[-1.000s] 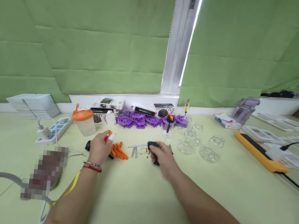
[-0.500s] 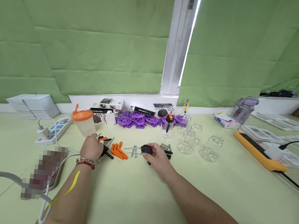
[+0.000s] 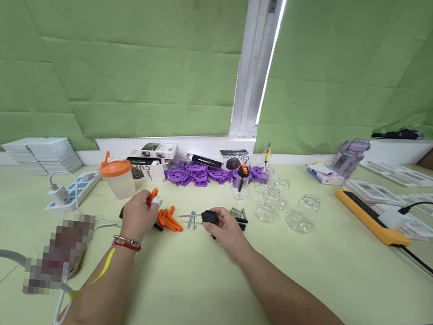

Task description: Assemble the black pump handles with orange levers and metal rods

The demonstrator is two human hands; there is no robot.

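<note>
My left hand (image 3: 139, 216) is closed around a part with an orange end (image 3: 154, 194) standing up above the fingers; its lower portion is hidden. Just right of that hand lie several curved orange levers (image 3: 171, 219) on the table. My right hand (image 3: 228, 230) pinches a small black plastic piece (image 3: 209, 217) with a thin metal rod pointing left. Below the rod lie several silver screws (image 3: 192, 220). Springs (image 3: 237, 212) and black rods (image 3: 239, 224) rest beyond my right fingers.
Purple plastic parts (image 3: 199, 173) and boxes (image 3: 159, 149) line the back. Clear glass-like cups (image 3: 300, 220) stand at right. A lidded orange cup (image 3: 117, 177), power strip (image 3: 80, 191) and phone (image 3: 61, 252) are at left. A yellow power strip (image 3: 370, 219) lies far right.
My left hand has shifted slightly right and lifted an orange-ended part off the pile. My right hand keeps its hold on the black piece. The view has turned slightly right.
</note>
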